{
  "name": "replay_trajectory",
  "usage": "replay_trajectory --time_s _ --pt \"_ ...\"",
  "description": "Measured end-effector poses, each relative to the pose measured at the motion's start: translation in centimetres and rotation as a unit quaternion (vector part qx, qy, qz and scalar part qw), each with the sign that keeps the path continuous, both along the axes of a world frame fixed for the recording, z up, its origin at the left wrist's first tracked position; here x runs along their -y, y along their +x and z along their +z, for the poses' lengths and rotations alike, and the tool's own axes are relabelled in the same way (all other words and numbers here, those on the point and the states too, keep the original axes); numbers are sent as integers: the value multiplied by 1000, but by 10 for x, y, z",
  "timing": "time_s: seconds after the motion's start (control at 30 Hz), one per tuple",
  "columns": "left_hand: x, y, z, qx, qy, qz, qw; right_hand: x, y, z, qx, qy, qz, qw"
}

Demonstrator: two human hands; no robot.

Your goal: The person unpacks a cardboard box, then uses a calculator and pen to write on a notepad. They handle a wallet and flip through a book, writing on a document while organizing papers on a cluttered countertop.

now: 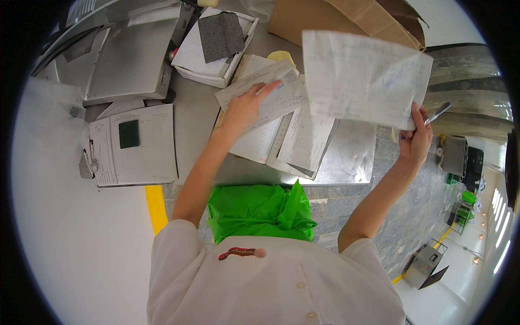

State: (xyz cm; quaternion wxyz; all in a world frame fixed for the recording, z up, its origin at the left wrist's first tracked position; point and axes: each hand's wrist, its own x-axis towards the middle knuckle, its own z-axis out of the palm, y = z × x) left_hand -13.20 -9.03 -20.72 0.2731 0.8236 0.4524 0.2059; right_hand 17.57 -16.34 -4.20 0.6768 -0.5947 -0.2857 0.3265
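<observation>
- Landmark: the ruled book (255, 144) on the tabletop (349, 162).
- Our right grip (416, 140) pinches the large sheet (368, 81) by its near right corner, with a pen (439, 112) in the same fingers. Sheet is up beyond the book, toward its right.
- Our left grip (244, 112) is over the printed slip (287, 102) at the book's far side, index finger extended onto it. Thumb hidden; can't tell if we're pinching or only pressing.
- Doing it well, our take: we press lightly, fingertip beside the handwriting, not over it. We angle the pen tip away from the sheet. One corner lets it sag, so we support a second edge for reading.
- Looks: sheet is thin, off-white, creased, faintly printed. Slip is narrower, printed, with blue ink marks by our fingertip.
</observation>
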Motion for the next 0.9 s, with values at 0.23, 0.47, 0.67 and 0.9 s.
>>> replay_trajectory --time_s 0.23,0.47,0.67,0.9 --pt "42 18 -37 -149 181 -50 971 -64 -105 -26 -191 13 125 973" --pt "56 26 -40 -147 151 4 977 -71 -198 -35 -366 -47 293 882" --pt "66 34 -44 -129 162 41 977 -68 -172 -116 -39 -183 228 955" --pt "67 29 -42 -182 205 -14 962 -61 -106 -171 194 -262 150 934"
